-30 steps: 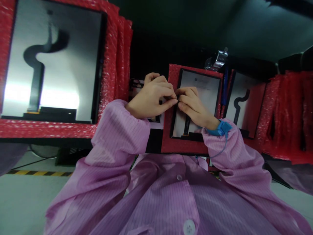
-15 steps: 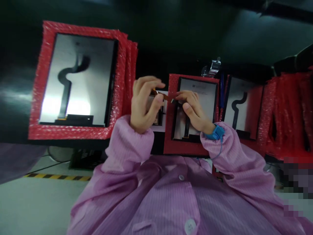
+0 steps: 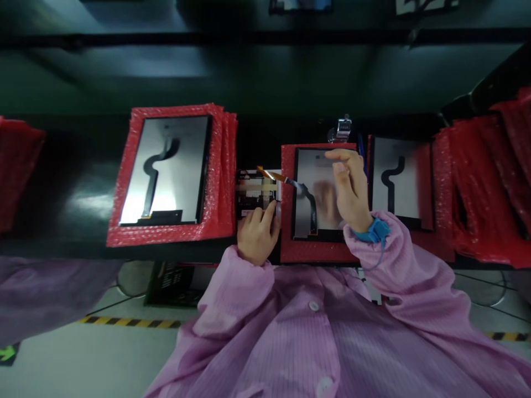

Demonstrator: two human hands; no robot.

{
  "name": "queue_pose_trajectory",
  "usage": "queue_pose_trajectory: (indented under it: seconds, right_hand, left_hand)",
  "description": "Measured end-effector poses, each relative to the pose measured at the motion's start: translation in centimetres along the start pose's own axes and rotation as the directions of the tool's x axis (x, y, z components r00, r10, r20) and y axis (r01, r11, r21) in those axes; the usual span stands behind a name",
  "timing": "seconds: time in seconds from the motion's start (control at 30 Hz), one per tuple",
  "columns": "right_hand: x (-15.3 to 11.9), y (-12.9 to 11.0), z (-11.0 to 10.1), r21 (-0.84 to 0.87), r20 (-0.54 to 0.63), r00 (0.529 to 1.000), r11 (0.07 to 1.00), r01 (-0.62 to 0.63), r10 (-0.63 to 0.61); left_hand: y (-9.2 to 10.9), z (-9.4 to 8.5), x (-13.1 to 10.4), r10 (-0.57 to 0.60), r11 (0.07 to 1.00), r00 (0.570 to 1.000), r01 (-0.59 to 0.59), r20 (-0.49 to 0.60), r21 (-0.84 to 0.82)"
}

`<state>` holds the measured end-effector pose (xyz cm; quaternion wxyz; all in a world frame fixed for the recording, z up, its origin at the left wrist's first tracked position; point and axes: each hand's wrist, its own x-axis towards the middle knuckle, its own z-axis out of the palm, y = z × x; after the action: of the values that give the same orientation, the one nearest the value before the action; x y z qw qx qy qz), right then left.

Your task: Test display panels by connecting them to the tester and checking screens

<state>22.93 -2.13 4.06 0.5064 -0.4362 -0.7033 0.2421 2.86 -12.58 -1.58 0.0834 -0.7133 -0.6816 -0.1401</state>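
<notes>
My left hand (image 3: 258, 235) rests, fingers spread, on the lower edge of a small device with exposed electronics (image 3: 254, 190). An orange flex cable (image 3: 271, 175) runs from above that device to the black cable (image 3: 309, 199) of a display panel (image 3: 327, 190) on red wrap (image 3: 290, 251). My right hand (image 3: 350, 190) hovers over the right part of this panel. Its thumb and forefinger are apart with nothing between them, and a blue band circles the wrist.
Left stands a stack of red bubble bags (image 3: 226, 182) with a panel (image 3: 170, 166) on top. Another panel (image 3: 402, 182) and more red bags (image 3: 489, 188) lie right. A metal counter (image 3: 343, 128) sits behind. A purple sleeve (image 3: 50, 293) shows at far left.
My left hand has let go of the orange cable and moved down onto the device. My right hand has released the cable joint and shifted right. The camera view has shifted.
</notes>
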Motion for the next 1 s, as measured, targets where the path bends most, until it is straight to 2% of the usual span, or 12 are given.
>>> queue_pose_trajectory:
  seconds: [0.17, 0.33, 0.43, 0.53, 0.6, 0.63, 0.7, 0.77, 0.83, 0.93, 0.97, 1.0]
  right_hand:
    - [-2.1, -1.2, -3.2, -0.054, -0.069, 0.993, 0.994, -0.095, 0.091]
    - [-7.2, -1.5, -6.1, -0.252, -0.001, 0.954, 0.923, -0.290, 0.300]
    - [-10.1, -1.5, -6.0, -0.351, 0.068, 0.923, 0.875, -0.334, 0.379]
    - [-11.6, -1.7, -5.0, -0.359, 0.092, 0.907, 0.863, -0.354, 0.410]
    - [-11.8, -1.8, -4.7, -0.288, 0.071, 0.879, 0.853, -0.435, 0.472]
    - [-11.7, -1.8, -4.7, -0.224, 0.061, 0.850, 0.837, -0.499, 0.523]
    - [-11.5, -2.1, -5.2, -0.035, 0.065, 0.775, 0.777, -0.628, 0.629]
    - [-11.3, -2.9, -5.7, 0.190, 0.093, 0.724, 0.702, -0.687, 0.684]
    - [-11.0, -4.3, -5.9, 0.391, 0.111, 0.736, 0.652, -0.650, 0.668]
    - [-10.2, -7.4, -4.9, 0.573, 0.097, 0.818, 0.641, -0.511, 0.567]
    - [-9.9, -8.3, -4.3, 0.594, 0.101, 0.848, 0.652, -0.471, 0.520]
    - [-9.5, -9.2, -3.6, 0.600, 0.116, 0.879, 0.673, -0.433, 0.462]
  left_hand:
    - [-0.3, 0.3, 0.0, 0.011, 1.000, 0.999, -0.011, -0.030, 0.012]
    - [-0.2, -0.3, 0.1, -0.077, 0.975, 0.997, 0.076, 0.002, -0.209]
    - [1.3, -1.0, -0.3, -0.059, 0.941, 0.996, 0.032, -0.071, -0.338]
    - [3.1, -1.2, -1.0, 0.018, 0.915, 0.994, -0.059, -0.105, -0.400]
    - [3.8, -1.1, -1.3, 0.019, 0.903, 0.998, -0.045, -0.065, -0.428]
    - [3.9, -1.1, -1.3, -0.001, 0.893, 0.999, -0.014, -0.033, -0.450]
    - [3.6, -1.3, -1.3, -0.061, 0.855, 0.997, 0.076, 0.048, -0.513]
    - [2.7, -1.8, -1.1, -0.102, 0.796, 0.982, 0.177, 0.161, -0.579]
    - [1.6, -2.6, -0.6, -0.097, 0.716, 0.946, 0.282, 0.309, -0.639]
    - [0.3, -4.1, 0.8, -0.041, 0.563, 0.856, 0.446, 0.516, -0.696]
    - [0.1, -4.5, 1.4, -0.040, 0.523, 0.844, 0.474, 0.535, -0.709]
    - [0.0, -5.0, 2.1, -0.060, 0.486, 0.854, 0.477, 0.516, -0.732]
